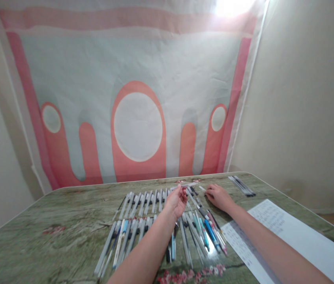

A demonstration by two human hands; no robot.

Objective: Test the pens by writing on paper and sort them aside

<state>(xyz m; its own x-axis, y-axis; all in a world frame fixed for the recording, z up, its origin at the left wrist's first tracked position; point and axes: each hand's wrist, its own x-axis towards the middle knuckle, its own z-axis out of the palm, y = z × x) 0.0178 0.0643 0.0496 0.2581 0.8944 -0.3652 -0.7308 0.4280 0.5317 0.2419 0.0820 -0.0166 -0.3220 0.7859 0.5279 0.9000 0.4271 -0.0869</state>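
My left hand (177, 202) hovers over the rows of pens with its palm turned up and fingers curled in. Whatever its fingertips hold is too small to make out; a pale thin stick (191, 184) shows just beyond them. My right hand (219, 198) rests low at the right end of the back row, fingers closed together and pointing left. A small whitish piece (202, 188) sits at its fingertips, and whether it is gripped or only touched is unclear. Beneath and left of my left hand lie several clear-barrelled pens (141, 203). My left forearm hides part of both rows.
In the front row are more pens, among them a thick blue pen (212, 234). A bundle of dark slim pens (242, 186) lies at the back right. Sheets of written paper (300, 240) spread under my right forearm. A patterned cloth (137, 59) hangs behind the table (51, 244).
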